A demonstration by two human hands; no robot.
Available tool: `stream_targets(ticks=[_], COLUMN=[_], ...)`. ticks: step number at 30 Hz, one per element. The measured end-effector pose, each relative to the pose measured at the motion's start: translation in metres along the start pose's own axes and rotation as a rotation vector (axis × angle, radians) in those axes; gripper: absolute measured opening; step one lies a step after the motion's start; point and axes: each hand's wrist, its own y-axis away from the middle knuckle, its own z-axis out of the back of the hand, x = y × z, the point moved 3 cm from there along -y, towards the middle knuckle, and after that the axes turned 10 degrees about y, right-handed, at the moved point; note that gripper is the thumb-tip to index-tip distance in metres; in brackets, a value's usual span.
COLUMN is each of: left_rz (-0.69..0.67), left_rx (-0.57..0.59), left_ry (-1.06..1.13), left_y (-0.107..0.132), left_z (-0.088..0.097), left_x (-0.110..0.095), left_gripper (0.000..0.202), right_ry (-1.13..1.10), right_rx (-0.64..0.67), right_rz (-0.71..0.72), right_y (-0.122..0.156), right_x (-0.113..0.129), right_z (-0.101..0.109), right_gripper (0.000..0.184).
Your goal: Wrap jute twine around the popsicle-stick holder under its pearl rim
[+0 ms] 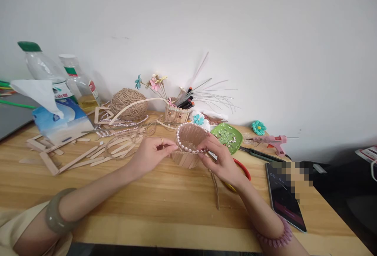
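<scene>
In the middle of the table stands a small cup made of wooden craft sticks [185, 161], with a row of white pearl beads [180, 140] around its rim. A thin strand of twine [188, 152] crosses the near side just below the beads. At the cup's left edge, my left hand [153, 154] pinches this twine between thumb and fingers. My right hand [219, 157] grips the cup's right side at the rim, fingers over the edge and thumb outside. A loose twine end [217, 193] hangs below it. Scissors [243, 169] with red and yellow handles lie partly hidden under my right hand.
Loose craft sticks [97, 156], a twine ball [129, 103] and a tissue pack [63, 118] lie left. Behind stands a decorated pen holder [176, 114]. Rightward are a green dish [232, 136], a pink glue gun [277, 144] and a phone [284, 201].
</scene>
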Motion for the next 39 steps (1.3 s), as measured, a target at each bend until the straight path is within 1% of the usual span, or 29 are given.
stream_targets(ticks=[2,5,7,10,13,16,20,23,26,33,36,39], left_rz=[-0.052,-0.235,-0.327,-0.402,-0.498,-0.566,-0.641,-0.707,-0.734,-0.692,-0.686,-0.642], left_rx=[-0.012,-0.001,-0.010,-0.032,-0.022,0.007,0.044,0.075,0.095,0.093,0.142,0.175], left_ry=[-0.052,-0.135,-0.170,-0.214,-0.228,-0.216,-0.181,-0.201,-0.207,-0.132,-0.069,-0.005], left_y=[-0.001,-0.002,-0.002,-0.003,-0.003,-0.003,-0.003,-0.005,-0.006,-0.007,-0.008,-0.009], left_z=[-0.001,-0.001,0.000,0.001,0.000,-0.002,-0.002,-0.002,0.000,0.000,-0.002,-0.005], left_x=[0.002,-0.001,-0.002,-0.004,-0.007,-0.008,-0.006,-0.002,0.001,-0.001,-0.003,-0.003], left_gripper=[0.013,0.009,0.009,0.010,0.006,0.003,0.009,0.010,0.011,0.011,0.013,0.010], right_ry=[0.006,0.027,0.043,0.052,0.054,0.056,0.056,0.060,0.052,0.064,0.068,0.064], right_rx=[-0.006,-0.015,-0.013,-0.010,-0.002,-0.004,-0.005,-0.008,-0.015,-0.020,-0.018,-0.016], right_rz=[0.009,0.019,0.024,0.043,0.054,0.051,0.054,0.057,0.068,0.081,0.091,0.090], right_y=[0.000,0.000,0.000,0.000,0.000,0.000,0.000,0.000,0.000,-0.001,-0.001,-0.001], right_x=[0.000,0.000,-0.001,0.000,0.001,0.001,0.000,0.000,0.001,0.000,0.001,0.001], right_z=[0.000,-0.002,-0.003,-0.003,-0.003,-0.003,-0.004,-0.006,-0.007,-0.009,-0.009,-0.008], right_gripper=[0.007,0.008,0.009,0.008,0.007,0.008,0.008,0.007,0.007,0.006,0.006,0.005])
